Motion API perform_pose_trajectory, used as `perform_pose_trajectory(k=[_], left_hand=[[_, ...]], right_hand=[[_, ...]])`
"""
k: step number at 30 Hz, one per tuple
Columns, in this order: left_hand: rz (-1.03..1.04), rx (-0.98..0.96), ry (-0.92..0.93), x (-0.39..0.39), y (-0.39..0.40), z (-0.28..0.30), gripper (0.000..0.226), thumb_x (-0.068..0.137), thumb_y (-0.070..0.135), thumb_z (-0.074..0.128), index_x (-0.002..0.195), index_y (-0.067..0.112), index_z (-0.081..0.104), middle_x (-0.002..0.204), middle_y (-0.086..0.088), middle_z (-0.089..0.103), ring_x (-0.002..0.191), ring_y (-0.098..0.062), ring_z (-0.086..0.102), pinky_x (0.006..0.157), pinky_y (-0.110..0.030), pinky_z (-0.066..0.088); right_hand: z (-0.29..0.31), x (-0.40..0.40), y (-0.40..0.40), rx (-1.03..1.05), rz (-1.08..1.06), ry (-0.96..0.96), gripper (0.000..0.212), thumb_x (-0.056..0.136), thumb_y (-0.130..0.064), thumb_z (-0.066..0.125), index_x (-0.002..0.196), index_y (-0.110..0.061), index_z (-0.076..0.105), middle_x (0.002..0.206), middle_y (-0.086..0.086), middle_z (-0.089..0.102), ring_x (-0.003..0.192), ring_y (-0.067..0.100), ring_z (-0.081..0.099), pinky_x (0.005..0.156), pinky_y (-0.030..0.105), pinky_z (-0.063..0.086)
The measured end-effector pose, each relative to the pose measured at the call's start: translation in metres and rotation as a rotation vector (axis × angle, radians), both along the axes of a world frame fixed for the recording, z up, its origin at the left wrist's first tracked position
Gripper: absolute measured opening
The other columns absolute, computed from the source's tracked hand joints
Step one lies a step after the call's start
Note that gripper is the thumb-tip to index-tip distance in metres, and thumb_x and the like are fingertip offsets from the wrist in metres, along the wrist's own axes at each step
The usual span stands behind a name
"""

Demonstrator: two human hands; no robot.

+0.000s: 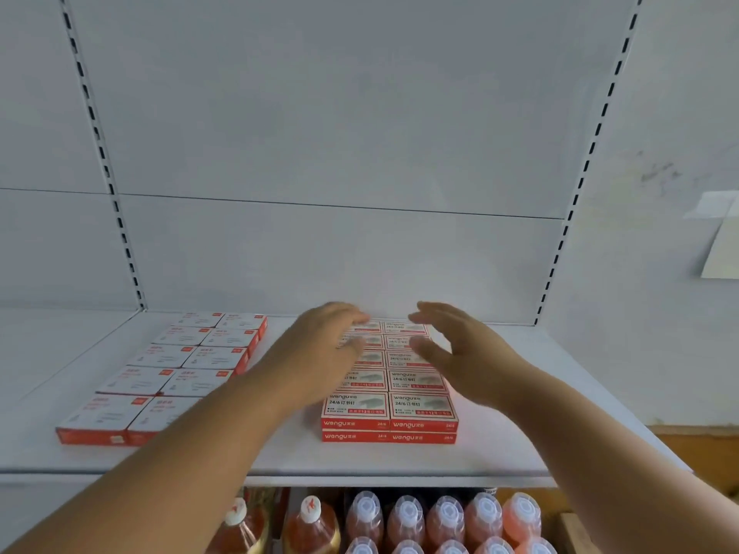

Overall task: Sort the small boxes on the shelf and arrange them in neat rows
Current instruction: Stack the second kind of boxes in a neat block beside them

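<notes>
You've got two hands out, left hand and right hand. Between them, wengu boxes: two columns, five rows, two layers at the front. Left of your left hand, pale-topped boxes: two columns, five rows, ten.

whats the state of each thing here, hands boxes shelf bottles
left hand: open, over the staple boxes, contact unclear
right hand: open, over the staple boxes
staple boxes: two columns, stacked two high
flat boxes: two columns, single layer, left of stack
shelf: holds both groups
bottles: upright, capped, below shelf
</notes>
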State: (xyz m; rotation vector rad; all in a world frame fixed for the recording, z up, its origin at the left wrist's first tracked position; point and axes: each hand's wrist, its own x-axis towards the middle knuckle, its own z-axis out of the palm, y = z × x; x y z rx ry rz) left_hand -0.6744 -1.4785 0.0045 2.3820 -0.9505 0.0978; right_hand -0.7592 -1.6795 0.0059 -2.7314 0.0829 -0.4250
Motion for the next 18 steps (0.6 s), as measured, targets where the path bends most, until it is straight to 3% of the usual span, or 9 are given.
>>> perform_pose_trajectory(k=[2, 5, 13, 18], left_hand=[[-0.088, 0.111, -0.025, -0.025, 0.022, -0.009, 0.053, 0.098, 0.048, 0.047, 0.148, 0.046, 0.03, 0.152, 0.032, 0.01, 0.144, 0.003, 0.007, 0.116, -0.027, 0.007], [-0.147, 0.236, -0.033, -0.042, 0.035, -0.027, 0.064, 0.095, 0.058, 0.042, 0.149, 0.054, 0.01, 0.147, 0.037, -0.013, 0.138, 0.01, -0.013, 0.113, -0.024, -0.005], [-0.148, 0.245, -0.125, -0.043, 0.029, -0.04, 0.06, 0.101, 0.045, 0.041, 0.153, 0.044, 0.011, 0.156, 0.029, -0.004, 0.147, 0.002, -0.009, 0.12, -0.026, 0.002], [-0.136, 0.248, -0.135, -0.048, 0.026, -0.041, 0.06, 0.104, 0.041, 0.037, 0.156, 0.037, 0.007, 0.162, 0.021, -0.004, 0.148, -0.001, -0.013, 0.114, -0.021, -0.002]], right_hand=[[-0.002, -0.024, 0.001, -0.078, 0.119, -0.001, 0.053, 0.088, -0.056, 0.055, 0.138, -0.038, 0.048, 0.15, -0.025, 0.031, 0.136, -0.007, 0.027, 0.111, 0.017, 0.02], [-0.016, -0.041, 0.005, -0.137, 0.214, 0.01, 0.064, 0.084, -0.055, 0.063, 0.142, -0.04, 0.043, 0.147, -0.032, 0.027, 0.133, -0.018, 0.015, 0.105, 0.001, 0.007], [-0.04, -0.033, 0.006, -0.095, 0.281, -0.026, 0.051, 0.089, -0.044, 0.064, 0.138, -0.037, 0.05, 0.142, -0.031, 0.036, 0.133, -0.021, 0.018, 0.108, 0.001, 0.008], [-0.041, -0.036, 0.008, -0.11, 0.294, -0.041, 0.052, 0.091, -0.041, 0.062, 0.14, -0.033, 0.048, 0.142, -0.029, 0.034, 0.135, -0.018, 0.018, 0.109, 0.002, 0.006]])
